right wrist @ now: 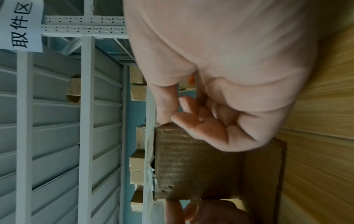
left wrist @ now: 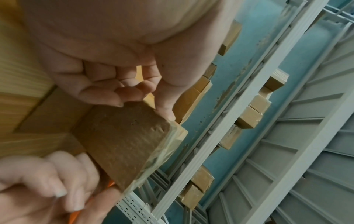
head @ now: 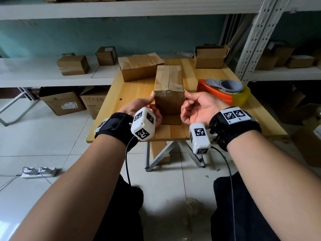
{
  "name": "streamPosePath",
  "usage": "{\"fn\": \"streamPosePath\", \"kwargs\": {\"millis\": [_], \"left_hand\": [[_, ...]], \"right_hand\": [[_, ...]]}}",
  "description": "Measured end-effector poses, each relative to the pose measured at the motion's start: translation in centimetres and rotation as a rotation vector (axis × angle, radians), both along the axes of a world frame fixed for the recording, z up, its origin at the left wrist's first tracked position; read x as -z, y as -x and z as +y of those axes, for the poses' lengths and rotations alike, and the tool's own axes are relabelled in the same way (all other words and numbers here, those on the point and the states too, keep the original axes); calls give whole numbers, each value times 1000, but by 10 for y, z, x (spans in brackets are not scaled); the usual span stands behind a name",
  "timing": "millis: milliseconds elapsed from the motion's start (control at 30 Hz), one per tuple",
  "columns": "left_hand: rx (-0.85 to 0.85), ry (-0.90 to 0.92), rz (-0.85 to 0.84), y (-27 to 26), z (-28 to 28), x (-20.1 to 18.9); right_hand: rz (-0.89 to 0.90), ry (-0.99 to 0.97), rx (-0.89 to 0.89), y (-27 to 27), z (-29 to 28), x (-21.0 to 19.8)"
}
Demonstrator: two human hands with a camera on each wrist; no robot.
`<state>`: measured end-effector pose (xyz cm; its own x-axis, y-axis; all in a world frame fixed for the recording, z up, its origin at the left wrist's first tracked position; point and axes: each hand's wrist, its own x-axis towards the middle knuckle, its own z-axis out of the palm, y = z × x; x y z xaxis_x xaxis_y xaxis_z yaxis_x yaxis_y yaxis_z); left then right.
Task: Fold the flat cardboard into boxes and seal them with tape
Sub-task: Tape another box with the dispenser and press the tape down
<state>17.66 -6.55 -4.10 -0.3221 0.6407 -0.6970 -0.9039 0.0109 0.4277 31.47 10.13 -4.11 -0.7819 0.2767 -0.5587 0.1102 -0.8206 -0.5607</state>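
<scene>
box [head: 169,89]: standing near my edge of the desk [head: 205,73], long side pointing away from me
left hand [head: 140,108]: thumb pressing the left top corner
right hand [head: 196,108]: fingers curled, thumb at the right corner, equally close

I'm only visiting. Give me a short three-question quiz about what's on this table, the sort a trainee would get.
1. True or false: the tape dispenser lies to the right of the box between the hands.
2. What runs along that box's top seam?
3. The left hand and right hand are: A) at the box's sides, B) on the dispenser, C) under the table.

Key: 1 true; 2 clear tape; 3 A.
</scene>
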Motion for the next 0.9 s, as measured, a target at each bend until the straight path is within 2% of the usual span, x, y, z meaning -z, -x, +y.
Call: {"fn": "streamPosePath", "kwargs": {"millis": [300,600,700,900], "left_hand": [[-44,-56,110,5,7,5],[-20,-32,169,6,8,3],[-33,23,268,9,8,-3],[-103,134,569,11,8,-3]], "right_hand": [[105,76,166,11,-7,2],[102,8,102,8,-2,1],[101,-49,51,7,-1,-2],[47,-248,-17,3,-2,-10]]}}
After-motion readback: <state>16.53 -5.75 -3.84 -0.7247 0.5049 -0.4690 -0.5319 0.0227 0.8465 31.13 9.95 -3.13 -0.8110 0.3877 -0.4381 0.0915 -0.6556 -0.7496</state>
